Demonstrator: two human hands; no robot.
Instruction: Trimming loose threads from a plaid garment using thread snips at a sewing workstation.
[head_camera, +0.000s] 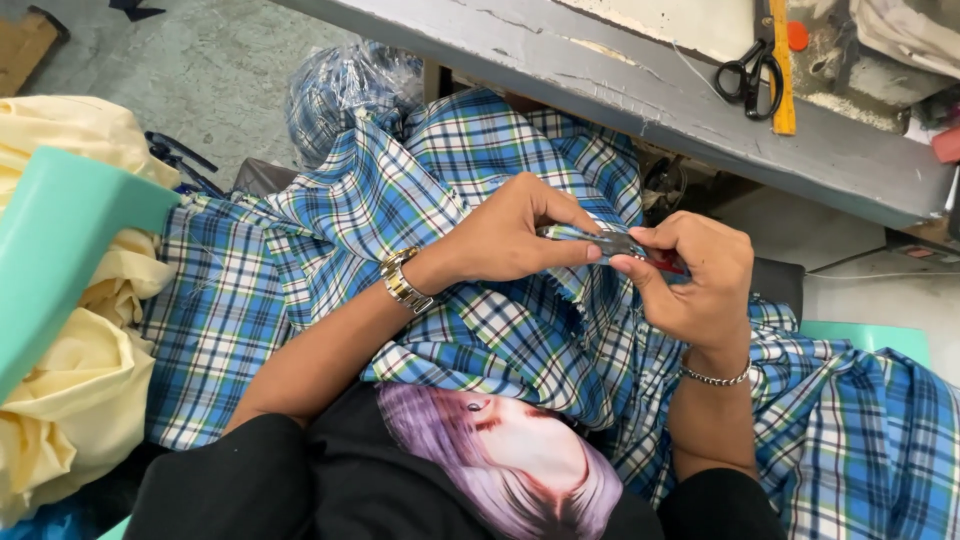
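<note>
Blue plaid fabric (480, 330) all over the lap, spilling right and up toward the grey table edge (640, 90). Pale yellow cloth (70, 380) heaped off to the left, draped on a mint green chair (60, 240). Black scissors (750, 75) up on the table, well away from both hands. Left hand (505, 235) pinching a folded strip of the plaid between thumb and fingers. Right hand (700, 280) closed on a small red-handled tool (665, 262), mostly hidden, touching that same strip.
</note>
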